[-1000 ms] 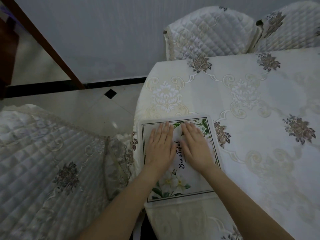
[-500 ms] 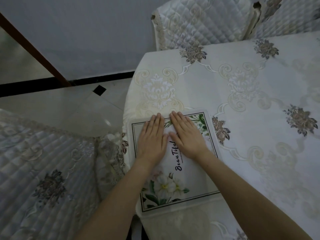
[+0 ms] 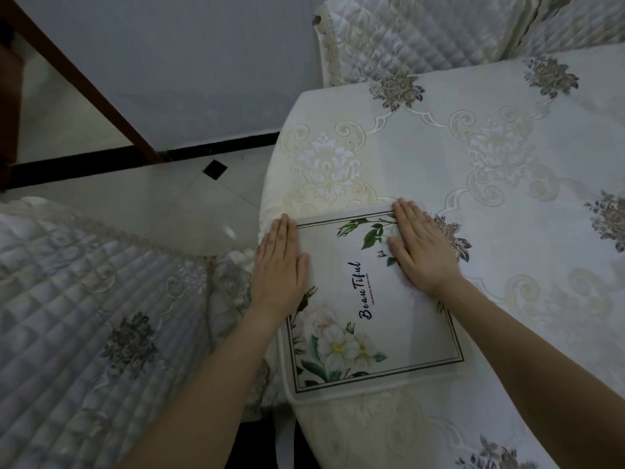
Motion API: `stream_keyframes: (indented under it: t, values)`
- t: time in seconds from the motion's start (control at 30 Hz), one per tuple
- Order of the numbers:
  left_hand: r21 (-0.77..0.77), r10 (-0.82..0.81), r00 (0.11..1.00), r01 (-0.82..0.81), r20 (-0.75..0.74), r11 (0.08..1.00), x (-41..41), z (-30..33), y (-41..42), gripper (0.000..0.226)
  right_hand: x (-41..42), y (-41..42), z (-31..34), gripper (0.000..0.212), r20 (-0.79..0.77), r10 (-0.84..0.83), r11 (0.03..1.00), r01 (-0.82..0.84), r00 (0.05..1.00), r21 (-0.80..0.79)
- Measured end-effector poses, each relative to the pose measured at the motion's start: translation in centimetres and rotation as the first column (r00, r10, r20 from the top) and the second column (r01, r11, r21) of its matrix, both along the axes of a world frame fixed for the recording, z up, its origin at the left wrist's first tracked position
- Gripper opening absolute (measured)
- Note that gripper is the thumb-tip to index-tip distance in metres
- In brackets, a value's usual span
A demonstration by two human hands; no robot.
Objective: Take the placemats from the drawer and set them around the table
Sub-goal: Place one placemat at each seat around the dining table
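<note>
A white placemat (image 3: 358,309) with green leaves, white flowers and the word "Beautiful" lies flat at the left end of the table (image 3: 490,184), which wears a cream floral cloth. My left hand (image 3: 282,265) rests palm down on the mat's left edge, fingers together and partly over the table's rim. My right hand (image 3: 421,247) lies palm down on the mat's far right corner. Neither hand grips anything. No drawer is in view.
A quilted chair cover (image 3: 84,316) sits close at the left, beside the table's edge. Two more quilted chairs (image 3: 422,32) stand at the far side. Pale floor tiles (image 3: 152,198) and a brown wooden frame (image 3: 84,82) lie beyond.
Both hands slid apart from the middle of the placemat to its left edge and right corner, uncovering the printed word. The view has moved closer to the mat.
</note>
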State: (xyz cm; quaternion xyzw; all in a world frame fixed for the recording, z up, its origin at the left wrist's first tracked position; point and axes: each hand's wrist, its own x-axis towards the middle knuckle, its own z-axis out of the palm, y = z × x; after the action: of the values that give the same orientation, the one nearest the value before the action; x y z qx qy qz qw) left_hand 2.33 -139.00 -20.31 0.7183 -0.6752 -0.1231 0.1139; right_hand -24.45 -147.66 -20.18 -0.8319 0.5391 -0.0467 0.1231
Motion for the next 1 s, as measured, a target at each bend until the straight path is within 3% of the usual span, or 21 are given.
stream_keyframes:
  t: [0.13,0.23,0.4,0.47,0.6,0.77,1.0]
  values:
    - [0.016,-0.033,0.999,0.032,0.012,0.999,0.1,0.5,0.1,0.064,0.1,0.5,0.8,0.07,-0.023,-0.033,0.999,0.034,0.999,0.021]
    - [-0.011,-0.033,0.999,0.033,0.018,0.999,-1.3,2.1,1.2,0.065,1.9,3.2,2.7,0.065,0.101,-0.1,0.995,0.098,0.99,0.033]
    - [-0.024,-0.19,0.982,0.19,0.006,0.981,-7.3,2.3,7.7,0.06,5.0,12.3,2.8,0.059,0.183,0.063,0.995,-0.076,0.981,0.066]
    - [0.003,-0.16,0.987,0.16,-0.007,0.987,-8.9,1.4,9.8,0.059,5.3,14.6,1.9,0.059,0.199,0.063,0.993,-0.082,0.978,0.088]
    - [0.047,-0.096,0.995,0.096,-0.016,0.994,-9.9,0.3,11.6,0.06,4.8,16.3,0.3,0.058,0.146,0.054,0.99,-0.072,0.988,0.121]
    - [0.055,-0.14,0.99,0.142,-0.029,0.988,-9.3,0.6,11.5,0.059,3.1,15.6,0.5,0.058,0.067,0.117,0.989,-0.123,0.991,0.085]
    - [0.093,-0.19,0.982,0.19,-0.008,0.977,-6.4,0.8,12.1,0.065,-2.5,14.2,1.4,0.061,0.013,-0.001,0.998,0.0,1.0,0.062]
